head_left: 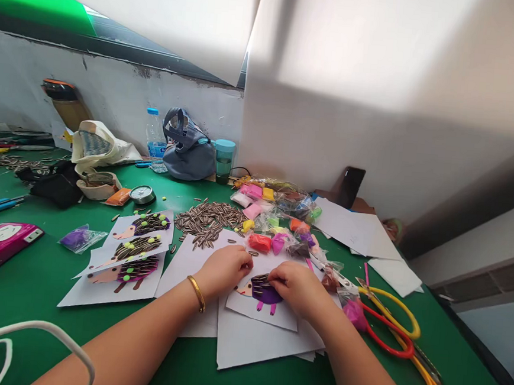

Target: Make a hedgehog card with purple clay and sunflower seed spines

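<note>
The left grip (225, 270) is curled narrow, its fingertips (248, 265) drawn together just above a paper hedgehog card (248, 307); I cannot tell whether they hold anything. The right grip (296, 288) is also narrow, with its fingertips (273, 280) pressed against the striped sunflower seeds (261, 283) set on the hedgehog's purple body (266, 295); whether it pinches a seed is hidden.

The card lies below both grips, on loose white paper sheets (263, 341) on the green table (29, 311). At about 11 o'clock from the card is a heap of loose sunflower seeds (208, 221). At 9 o'clock lie three finished seed hedgehogs (139, 254) on paper. Bagged modelling clay (272, 220) is piled at 12 o'clock, and red-handled scissors (389, 327) lie at 3 o'clock. A yellow-handled craft knife (421, 368) lies beside them. A water bottle (155, 140) stands by a grey bag (187, 148) against the wall at 11 o'clock.
</note>
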`<action>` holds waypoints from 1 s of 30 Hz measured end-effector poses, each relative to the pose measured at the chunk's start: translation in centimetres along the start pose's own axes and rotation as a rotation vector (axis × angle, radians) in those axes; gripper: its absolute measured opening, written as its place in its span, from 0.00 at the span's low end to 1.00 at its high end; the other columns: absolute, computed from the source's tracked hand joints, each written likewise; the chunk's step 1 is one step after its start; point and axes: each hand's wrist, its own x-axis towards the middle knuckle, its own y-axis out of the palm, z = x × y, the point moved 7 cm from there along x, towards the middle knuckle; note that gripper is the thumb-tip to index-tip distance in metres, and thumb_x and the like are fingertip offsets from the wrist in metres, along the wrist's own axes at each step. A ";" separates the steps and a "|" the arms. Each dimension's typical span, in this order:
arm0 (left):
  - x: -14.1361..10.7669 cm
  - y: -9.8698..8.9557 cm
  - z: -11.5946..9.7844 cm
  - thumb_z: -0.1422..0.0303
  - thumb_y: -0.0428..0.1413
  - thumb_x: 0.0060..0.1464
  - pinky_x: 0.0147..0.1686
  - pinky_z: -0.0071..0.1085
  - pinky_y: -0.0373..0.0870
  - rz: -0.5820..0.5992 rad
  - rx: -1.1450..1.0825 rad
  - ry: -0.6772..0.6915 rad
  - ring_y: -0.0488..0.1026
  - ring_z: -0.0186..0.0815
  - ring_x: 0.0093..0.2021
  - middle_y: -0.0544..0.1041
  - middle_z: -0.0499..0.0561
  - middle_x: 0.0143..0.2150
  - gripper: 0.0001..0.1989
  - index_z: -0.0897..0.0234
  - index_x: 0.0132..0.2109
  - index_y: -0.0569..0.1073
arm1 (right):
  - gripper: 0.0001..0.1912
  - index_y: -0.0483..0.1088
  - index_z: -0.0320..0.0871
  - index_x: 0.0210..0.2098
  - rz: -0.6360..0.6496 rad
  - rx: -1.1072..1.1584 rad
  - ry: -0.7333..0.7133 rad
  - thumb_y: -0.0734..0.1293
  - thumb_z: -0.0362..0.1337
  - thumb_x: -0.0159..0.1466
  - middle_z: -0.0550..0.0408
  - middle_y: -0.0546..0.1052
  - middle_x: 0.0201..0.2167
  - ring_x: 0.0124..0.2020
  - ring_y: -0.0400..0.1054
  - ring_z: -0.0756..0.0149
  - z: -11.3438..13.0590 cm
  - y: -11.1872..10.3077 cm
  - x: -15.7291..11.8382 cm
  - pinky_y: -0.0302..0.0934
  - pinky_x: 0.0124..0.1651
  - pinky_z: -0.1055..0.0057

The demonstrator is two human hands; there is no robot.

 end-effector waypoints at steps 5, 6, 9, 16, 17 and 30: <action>0.1 0.1 0.0 0.73 0.55 0.54 0.39 0.31 0.65 0.007 0.006 0.001 0.72 0.38 0.40 0.77 0.51 0.36 0.07 0.61 0.36 0.78 | 0.12 0.79 0.47 0.36 -0.011 -0.077 -0.051 0.63 0.30 0.60 0.55 0.79 0.34 0.37 0.71 0.65 0.2 0.5 0.2 0.59 0.40 0.73; 0.1 0.1 0.0 0.73 0.55 0.54 0.39 0.31 0.65 0.009 0.008 -0.001 0.72 0.38 0.40 0.77 0.51 0.36 0.07 0.61 0.36 0.78 | 0.12 0.79 0.47 0.35 -0.013 -0.091 -0.057 0.63 0.30 0.60 0.55 0.79 0.34 0.37 0.71 0.65 0.2 0.6 0.2 0.59 0.39 0.72; 0.2 0.2 0.1 0.73 0.54 0.54 0.38 0.31 0.65 0.009 0.010 -0.010 0.72 0.38 0.40 0.77 0.50 0.36 0.08 0.60 0.36 0.78 | 0.12 0.79 0.47 0.35 -0.031 -0.118 -0.064 0.64 0.29 0.60 0.55 0.79 0.34 0.37 0.71 0.65 0.3 0.7 0.3 0.59 0.39 0.72; 0.2 0.1 0.1 0.73 0.54 0.54 0.39 0.31 0.65 0.006 0.001 -0.007 0.72 0.38 0.40 0.77 0.50 0.37 0.08 0.60 0.36 0.78 | 0.12 0.79 0.46 0.33 -0.060 -0.094 -0.100 0.65 0.27 0.59 0.55 0.78 0.32 0.36 0.71 0.64 0.5 0.9 0.2 0.59 0.39 0.71; 0.2 0.1 0.1 0.73 0.54 0.54 0.39 0.31 0.65 0.004 0.000 -0.007 0.72 0.38 0.40 0.77 0.50 0.37 0.08 0.60 0.36 0.78 | 0.11 0.79 0.46 0.33 -0.067 -0.072 -0.101 0.65 0.27 0.59 0.55 0.78 0.32 0.36 0.71 0.65 0.4 0.7 0.1 0.60 0.39 0.71; 0.1 -1.2 0.6 0.74 0.57 0.53 0.40 0.32 0.62 -0.160 0.017 -0.065 0.71 0.37 0.41 0.75 0.49 0.37 0.06 0.59 0.36 0.78 | 0.09 0.76 0.45 0.35 -0.424 0.144 0.035 0.62 0.33 0.64 0.54 0.75 0.33 0.37 0.68 0.63 -1.5 -4.2 -0.9 0.61 0.39 0.68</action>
